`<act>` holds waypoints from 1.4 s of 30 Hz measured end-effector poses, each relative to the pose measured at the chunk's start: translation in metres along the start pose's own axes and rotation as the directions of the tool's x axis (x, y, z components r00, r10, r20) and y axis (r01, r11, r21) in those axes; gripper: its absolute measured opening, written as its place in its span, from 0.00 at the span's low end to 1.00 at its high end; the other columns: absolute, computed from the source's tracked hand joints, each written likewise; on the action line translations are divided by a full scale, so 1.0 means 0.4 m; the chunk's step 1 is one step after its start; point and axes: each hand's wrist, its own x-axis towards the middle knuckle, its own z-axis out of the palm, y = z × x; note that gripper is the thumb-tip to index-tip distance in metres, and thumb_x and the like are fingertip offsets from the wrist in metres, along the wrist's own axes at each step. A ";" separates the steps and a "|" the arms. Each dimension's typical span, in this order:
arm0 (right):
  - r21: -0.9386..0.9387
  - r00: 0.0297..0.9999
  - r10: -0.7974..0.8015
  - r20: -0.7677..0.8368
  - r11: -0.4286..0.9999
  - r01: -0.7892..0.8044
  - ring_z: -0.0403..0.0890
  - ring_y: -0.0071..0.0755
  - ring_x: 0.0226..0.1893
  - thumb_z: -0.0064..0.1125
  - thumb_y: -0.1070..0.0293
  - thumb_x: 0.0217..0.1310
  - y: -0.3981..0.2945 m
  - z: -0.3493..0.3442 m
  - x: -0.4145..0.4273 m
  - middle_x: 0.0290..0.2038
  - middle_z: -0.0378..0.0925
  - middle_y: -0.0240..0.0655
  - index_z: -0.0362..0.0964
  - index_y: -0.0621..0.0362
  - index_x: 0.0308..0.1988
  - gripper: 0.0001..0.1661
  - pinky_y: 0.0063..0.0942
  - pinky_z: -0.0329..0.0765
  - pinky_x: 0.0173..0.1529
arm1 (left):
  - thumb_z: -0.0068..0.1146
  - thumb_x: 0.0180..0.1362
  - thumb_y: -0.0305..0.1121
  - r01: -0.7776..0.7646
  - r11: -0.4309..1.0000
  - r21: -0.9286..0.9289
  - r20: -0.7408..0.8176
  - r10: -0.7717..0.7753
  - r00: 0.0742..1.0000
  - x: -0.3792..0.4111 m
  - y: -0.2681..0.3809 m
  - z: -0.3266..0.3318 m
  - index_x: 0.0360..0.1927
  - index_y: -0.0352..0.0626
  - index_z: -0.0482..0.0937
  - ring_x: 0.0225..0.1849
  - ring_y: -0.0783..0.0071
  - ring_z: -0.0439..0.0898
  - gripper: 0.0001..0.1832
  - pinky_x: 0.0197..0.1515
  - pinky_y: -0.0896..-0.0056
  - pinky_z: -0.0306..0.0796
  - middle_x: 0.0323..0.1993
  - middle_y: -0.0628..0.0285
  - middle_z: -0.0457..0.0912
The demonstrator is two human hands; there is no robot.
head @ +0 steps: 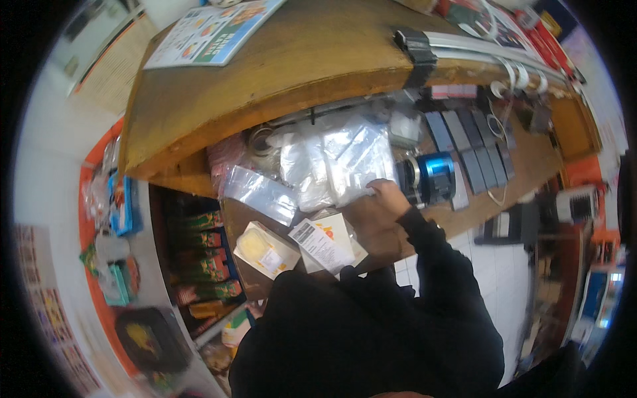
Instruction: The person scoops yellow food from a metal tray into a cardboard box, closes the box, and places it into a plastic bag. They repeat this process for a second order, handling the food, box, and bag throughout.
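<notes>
My right hand [389, 196] pinches the near right corner of a stack of clear plastic bags [356, 154] on the brown shelf. Just right of it stands a blue and black device [435, 176]. Nearer to me lie two white cardboard boxes; a printed paper slip [321, 246] rests on the right box [343, 229]. On the left box [278, 244] sits a small clear-lidded tub [252, 243] with pale yellow contents. A flat clear plastic sleeve [261, 194] lies behind the boxes. Of my left hand, only a small part [255, 309] shows low at my left, beside my dark clothing; its fingers are mostly hidden.
A wooden counter top [298, 54] overhangs the shelf, with a printed menu sheet [214, 32] on it. Rows of dark flat boxes [477, 149] and a white cable [495, 124] lie at the right. At the left are a blue basket [119, 204] and a black tray [152, 338].
</notes>
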 end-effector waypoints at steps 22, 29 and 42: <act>-0.173 0.877 -0.320 0.358 0.900 0.399 0.77 0.41 0.27 0.50 0.67 0.47 0.168 0.056 0.163 0.30 0.73 0.39 0.75 0.53 0.22 0.08 0.38 0.70 0.34 | 0.28 0.61 0.55 -0.452 0.808 -0.378 -0.031 0.477 0.878 -0.731 -0.723 0.236 0.59 0.40 0.54 0.55 0.52 0.66 0.32 0.52 0.63 0.63 0.57 0.47 0.61; 0.316 0.920 -0.240 0.309 0.939 0.138 0.74 0.44 0.33 0.58 0.66 0.44 0.183 -0.004 0.219 0.30 0.73 0.41 0.77 0.58 0.25 0.08 0.34 0.69 0.38 | 0.35 0.62 0.46 -0.465 0.875 -0.138 0.164 0.483 0.860 -0.721 -0.663 0.334 0.54 0.37 0.60 0.50 0.55 0.71 0.25 0.51 0.68 0.64 0.50 0.45 0.69; -0.235 0.949 -0.073 0.307 0.961 0.149 0.73 0.47 0.38 0.62 0.67 0.39 0.070 -0.044 0.071 0.38 0.66 0.43 0.62 0.56 0.44 0.28 0.39 0.72 0.37 | 0.48 0.57 0.30 -0.516 0.720 0.464 0.790 -0.073 0.609 -0.653 -0.631 0.708 0.47 0.33 0.68 0.42 0.70 0.76 0.16 0.46 0.73 0.69 0.39 0.54 0.76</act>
